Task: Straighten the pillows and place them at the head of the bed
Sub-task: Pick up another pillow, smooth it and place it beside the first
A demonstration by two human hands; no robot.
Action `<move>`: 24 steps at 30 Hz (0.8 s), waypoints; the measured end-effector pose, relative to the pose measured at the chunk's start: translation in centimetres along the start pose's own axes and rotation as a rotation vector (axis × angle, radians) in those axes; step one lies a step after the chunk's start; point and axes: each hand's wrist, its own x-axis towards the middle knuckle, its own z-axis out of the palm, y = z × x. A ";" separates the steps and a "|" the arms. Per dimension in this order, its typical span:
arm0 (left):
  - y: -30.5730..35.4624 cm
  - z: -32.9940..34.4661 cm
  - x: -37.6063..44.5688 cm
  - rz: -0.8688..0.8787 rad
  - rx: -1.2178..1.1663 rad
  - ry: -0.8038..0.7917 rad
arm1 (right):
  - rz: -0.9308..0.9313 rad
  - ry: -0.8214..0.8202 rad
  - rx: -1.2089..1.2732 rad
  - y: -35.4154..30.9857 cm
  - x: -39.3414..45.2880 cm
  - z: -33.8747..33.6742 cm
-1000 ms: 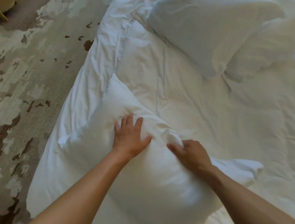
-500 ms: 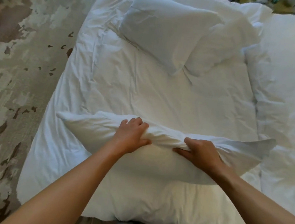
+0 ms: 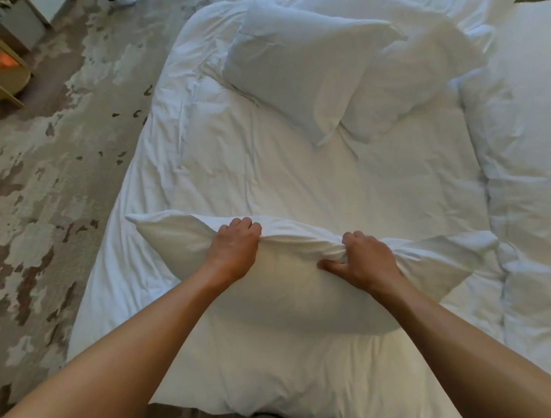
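Your left hand (image 3: pixel 234 251) and right hand (image 3: pixel 364 262) both clench the near pillow (image 3: pixel 294 287); two more pillows (image 3: pixel 300 67) lie crooked beyond your hands, unplaced.

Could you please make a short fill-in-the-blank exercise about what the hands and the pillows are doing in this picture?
1. Both hands grip the near pillow along its ____ edge.
2. The left hand and right hand are both ____ on the fabric.
3. Two other pillows lie at the far end, one ____ the other.

Missing words: top; closed; overlapping
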 end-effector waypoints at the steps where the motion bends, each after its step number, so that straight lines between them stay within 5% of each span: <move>1: -0.1 -0.3 0.1 0.012 -0.006 0.003 | 0.008 -0.016 0.050 -0.1 -0.1 -0.3; 11: -2.2 -3.9 0.6 0.071 -0.091 0.095 | 0.093 0.156 0.125 -1.1 -1.8 -5.2; 24: -4.4 -3.2 2.1 0.126 -0.229 -0.015 | 0.267 0.436 -0.004 -2.8 -4.3 -7.1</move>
